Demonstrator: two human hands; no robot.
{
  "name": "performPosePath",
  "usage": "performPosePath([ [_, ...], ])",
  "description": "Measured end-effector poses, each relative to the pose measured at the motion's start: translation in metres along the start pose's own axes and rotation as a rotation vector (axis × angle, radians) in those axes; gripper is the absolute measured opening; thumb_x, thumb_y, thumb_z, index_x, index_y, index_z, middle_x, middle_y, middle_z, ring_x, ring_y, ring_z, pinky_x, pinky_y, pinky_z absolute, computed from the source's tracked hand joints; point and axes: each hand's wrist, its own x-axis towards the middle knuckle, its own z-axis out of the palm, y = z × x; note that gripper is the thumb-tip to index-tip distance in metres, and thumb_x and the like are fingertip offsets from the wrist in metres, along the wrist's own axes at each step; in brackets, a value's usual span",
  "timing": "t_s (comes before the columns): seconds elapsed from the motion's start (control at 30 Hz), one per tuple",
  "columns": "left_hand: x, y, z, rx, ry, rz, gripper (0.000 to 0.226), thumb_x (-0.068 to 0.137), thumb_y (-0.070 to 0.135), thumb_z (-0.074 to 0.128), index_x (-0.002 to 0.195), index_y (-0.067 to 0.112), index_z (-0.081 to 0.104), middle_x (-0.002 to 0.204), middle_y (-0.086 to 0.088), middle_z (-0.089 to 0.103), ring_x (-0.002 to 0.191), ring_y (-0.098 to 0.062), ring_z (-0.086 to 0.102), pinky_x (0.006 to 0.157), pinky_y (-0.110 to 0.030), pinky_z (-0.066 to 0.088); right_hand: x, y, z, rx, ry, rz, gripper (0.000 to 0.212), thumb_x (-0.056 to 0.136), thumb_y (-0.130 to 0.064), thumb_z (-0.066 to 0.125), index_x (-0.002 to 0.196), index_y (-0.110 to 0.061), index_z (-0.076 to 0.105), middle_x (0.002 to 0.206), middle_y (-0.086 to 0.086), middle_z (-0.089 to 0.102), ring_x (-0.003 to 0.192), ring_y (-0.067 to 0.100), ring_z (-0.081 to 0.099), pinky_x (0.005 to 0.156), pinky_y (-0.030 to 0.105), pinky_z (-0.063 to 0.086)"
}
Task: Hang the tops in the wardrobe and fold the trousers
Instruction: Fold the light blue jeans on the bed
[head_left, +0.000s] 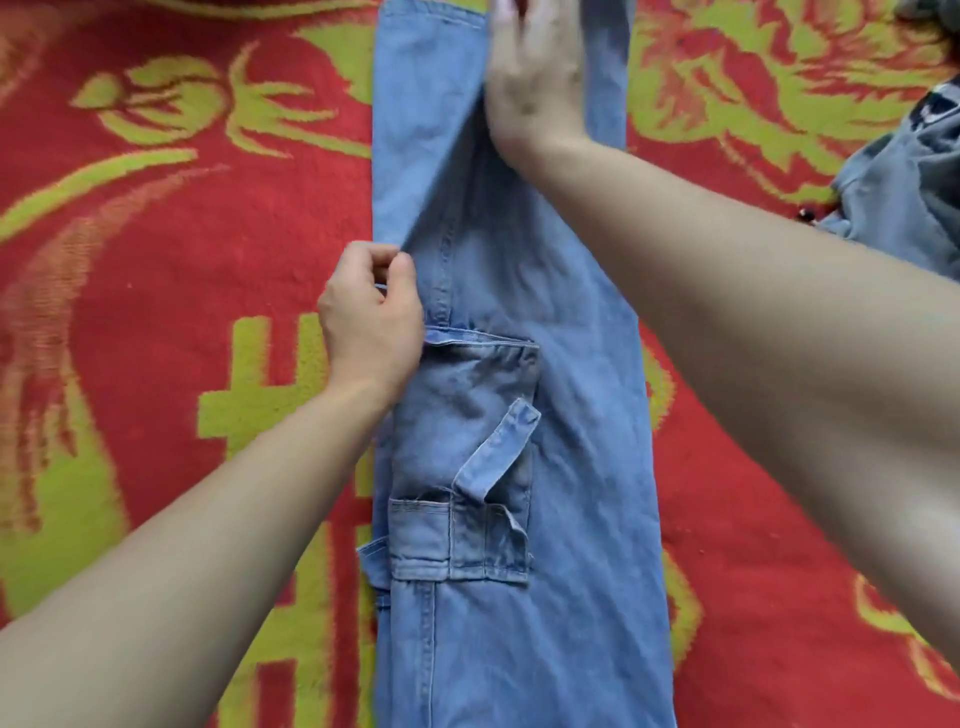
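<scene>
A: surroundings?
B: grey-blue crumpled garment (904, 197) at right, apart. light blue denim cargo trousers (519, 291) lie flat along red-and-green patterned rug (156, 312).
A: hands?
B: left hand (371, 322) pinches the trousers' left edge. right hand (535, 88) lies flat on the upper leg; fingers blurred, probably straight.

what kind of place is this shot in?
Probably a home, maybe a bedroom: jeans lie flat on a red floral blanket or rug, another grey garment bunched at the right edge. No furniture shows, so bed or floor is unclear.

The whole surface is covered by a red pile covering (156, 270), patterned with yellow-green flowers and evenly lit.
</scene>
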Motion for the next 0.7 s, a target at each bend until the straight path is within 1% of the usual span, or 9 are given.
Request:
performPosePath([
  [0.07,0.008,-0.022,-0.004,0.057,-0.015,-0.172,0.016,0.094,0.018,0.057,0.099,0.009,0.069,0.092,-0.002,0.069,0.087,-0.018,0.061,0.084,-0.032,0.047,-0.002,-0.003,0.023,-0.13,-0.36,0.033,0.024,0.106,-0.018,0.034,0.111,-0.012,0.057,0.118,0.01,0.055,0.108,0.022,0.05,0.088,0.019,0.031],
  [0.13,0.014,-0.041,-0.003,0.041,-0.118,-0.379,0.017,0.093,0.017,0.058,0.1,0.008,0.071,0.099,-0.005,0.071,0.089,-0.017,0.06,0.088,-0.036,0.049,-0.012,0.008,0.034,-0.26,-0.594,0.106,0.03,0.107,-0.023,0.032,0.124,-0.014,0.055,0.133,0.01,0.048,0.12,0.023,0.048,0.097,0.023,0.032],
  [0.23,0.019,-0.054,0.001,0.016,-0.176,-0.479,0.018,0.092,0.015,0.056,0.094,0.005,0.071,0.097,-0.017,0.071,0.08,-0.019,0.057,0.082,-0.039,0.052,-0.049,0.035,0.027,-0.411,-0.591,0.056,0.046,0.107,-0.03,0.035,0.15,-0.014,0.037,0.161,0.013,0.024,0.149,0.027,0.024,0.12,0.037,0.019],
  [0.27,0.02,-0.056,0.002,0.051,-0.178,-0.462,0.021,0.093,0.015,0.053,0.093,0.002,0.07,0.096,-0.02,0.07,0.087,-0.005,0.041,0.079,-0.042,0.052,-0.065,0.045,0.02,-0.468,-0.541,0.011,0.049,0.106,-0.034,0.036,0.152,-0.017,0.035,0.165,0.013,0.017,0.152,0.029,0.016,0.122,0.041,0.013],
  [0.3,0.02,-0.057,0.003,0.078,-0.185,-0.438,0.024,0.094,0.015,0.051,0.092,0.0,0.069,0.088,-0.02,0.068,0.108,-0.008,0.035,0.074,-0.044,0.05,-0.081,0.055,0.013,-0.54,-0.491,-0.033,0.053,0.105,-0.04,0.036,0.154,-0.02,0.032,0.166,0.013,0.012,0.153,0.031,0.01,0.124,0.045,0.009],
  [0.4,0.019,-0.061,0.007,0.089,-0.231,-0.402,0.024,0.097,0.016,0.047,0.081,0.009,0.064,0.075,-0.004,0.056,0.074,-0.017,0.044,0.055,-0.027,0.042,-0.117,0.086,0.0,-0.704,-0.503,-0.039,0.069,0.1,-0.061,0.029,0.159,-0.027,0.017,0.168,0.013,-0.001,0.154,0.036,-0.002,0.123,0.052,-0.001],
  [0.5,0.026,-0.065,0.014,0.197,-0.249,-0.384,0.027,0.1,0.018,0.044,0.086,0.008,0.065,0.085,-0.012,0.064,0.079,-0.034,0.055,0.061,-0.034,0.044,-0.127,0.11,0.009,-0.783,-0.618,-0.006,0.077,0.096,-0.071,0.019,0.16,-0.031,0.002,0.167,0.011,-0.011,0.152,0.038,-0.012,0.122,0.056,-0.008],
  [0.6,0.029,-0.068,0.017,0.219,-0.277,-0.393,0.038,0.096,0.01,0.044,0.06,0.02,0.042,0.066,0.002,0.037,0.065,-0.019,0.029,0.046,-0.031,0.021,-0.124,0.115,0.015,-0.8,-0.644,-0.005,0.08,0.093,-0.075,0.014,0.159,-0.033,-0.003,0.167,0.01,-0.015,0.152,0.037,-0.017,0.12,0.055,-0.012],
  [0.7,0.028,-0.068,0.012,0.043,-0.313,-0.427,0.035,0.097,0.01,0.041,0.063,0.017,0.047,0.071,-0.004,0.042,0.07,-0.016,0.035,0.057,-0.027,0.026,-0.116,0.108,0.008,-0.778,-0.723,0.035,0.079,0.095,-0.073,0.018,0.159,-0.032,-0.005,0.166,0.01,-0.019,0.151,0.036,-0.02,0.12,0.055,-0.013],
])
